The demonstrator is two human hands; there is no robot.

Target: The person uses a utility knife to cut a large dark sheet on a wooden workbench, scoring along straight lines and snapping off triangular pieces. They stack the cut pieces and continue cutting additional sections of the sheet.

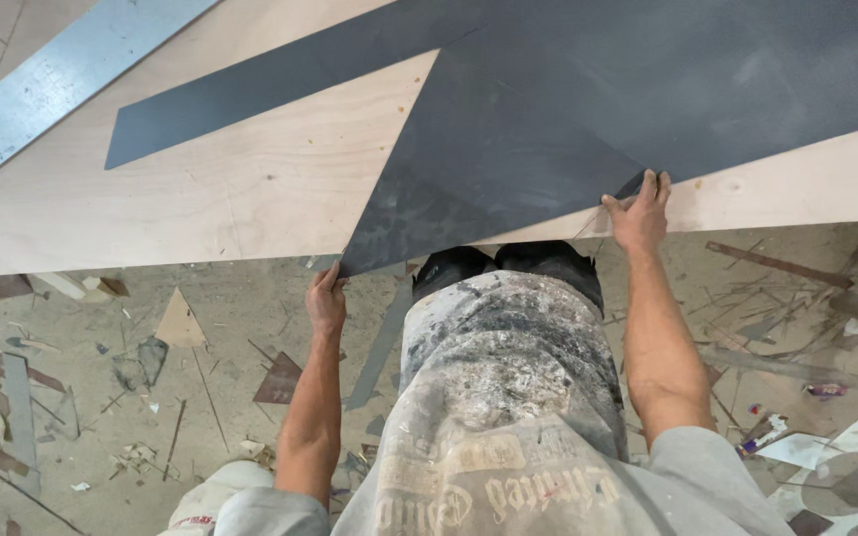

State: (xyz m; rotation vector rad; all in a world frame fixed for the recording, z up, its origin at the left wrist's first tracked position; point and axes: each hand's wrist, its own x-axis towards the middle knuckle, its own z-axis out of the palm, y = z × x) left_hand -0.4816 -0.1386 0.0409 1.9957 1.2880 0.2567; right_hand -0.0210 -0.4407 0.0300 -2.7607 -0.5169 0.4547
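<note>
Stained apron [508, 397] | left hand [327, 303], right hand [638, 213]: fingers gripping dark sheet [508, 149] | plywood [250, 189]

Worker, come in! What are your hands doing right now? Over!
Left hand grips dark sheet at its pointed corner. Right hand holds its edge on plywood board. Scraps litter floor.

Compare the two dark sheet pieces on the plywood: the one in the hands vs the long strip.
The held dark triangular sheet is broad, overhangs the plywood board edge, and is gripped by the left hand and right hand. The long dark strip is narrow, lies wholly on the board, untouched. Both are dark grey, thin and flat.
</note>
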